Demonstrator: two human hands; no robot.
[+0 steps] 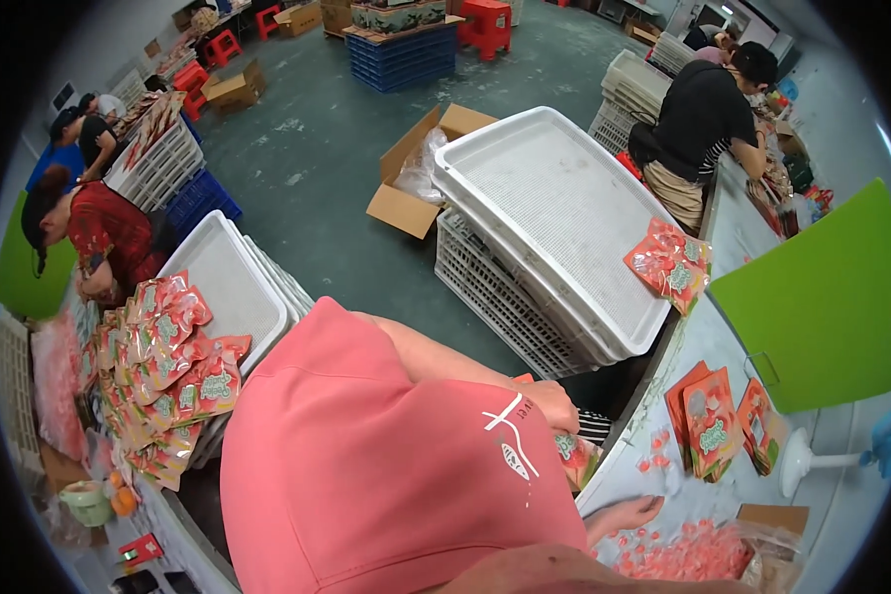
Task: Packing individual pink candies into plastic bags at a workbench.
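Observation:
My left hand (552, 404) reaches across at the table's edge, its fingers curled over a red-and-green printed pouch (578, 457). My pink sleeve hides much of that pouch. Lower down, my right hand (624, 517) lies beside a heap of small pink wrapped pieces (683, 550), fingers stretched out and nothing visible in them. A few more pink pieces (653, 462) are scattered on the white table (624, 485) between the hands and a stack of filled-looking pouches (711, 421). Another pouch stack (759, 426) leans close by.
Stacked white trays (544, 198) stand ahead, with pouches (669, 265) on their right corner. Many pouches (168, 366) cover the left side beside another tray stack (230, 287). A green panel (812, 307) rises at right. Co-workers (698, 124) work nearby; an open carton (406, 198) sits on the floor.

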